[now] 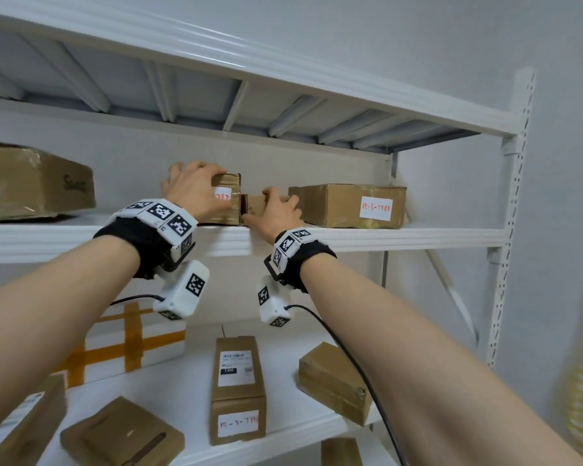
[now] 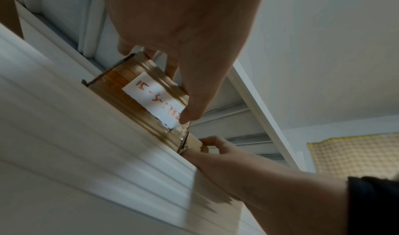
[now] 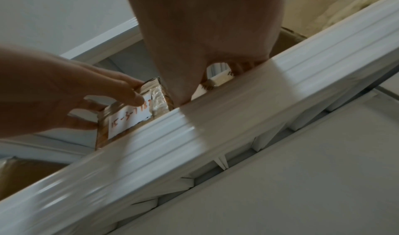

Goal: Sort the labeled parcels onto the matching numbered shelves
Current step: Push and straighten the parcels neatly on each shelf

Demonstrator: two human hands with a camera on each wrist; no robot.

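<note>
On the upper shelf (image 1: 418, 235), the left hand (image 1: 196, 193) grips a taped labeled parcel (image 1: 228, 200) with fingers over its top and thumb on its label, and at its 3 o'clock the right hand (image 1: 280, 210) curls round a smaller box (image 1: 254, 205) touching that parcel.

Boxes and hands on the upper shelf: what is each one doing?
Left hand: grips the labelled box.
Labelled box: upright on the shelf, held.
Right hand: holds the small box.
Small box: on the shelf, touching the labelled box.
Wide box: lying flat, untouched.
</note>
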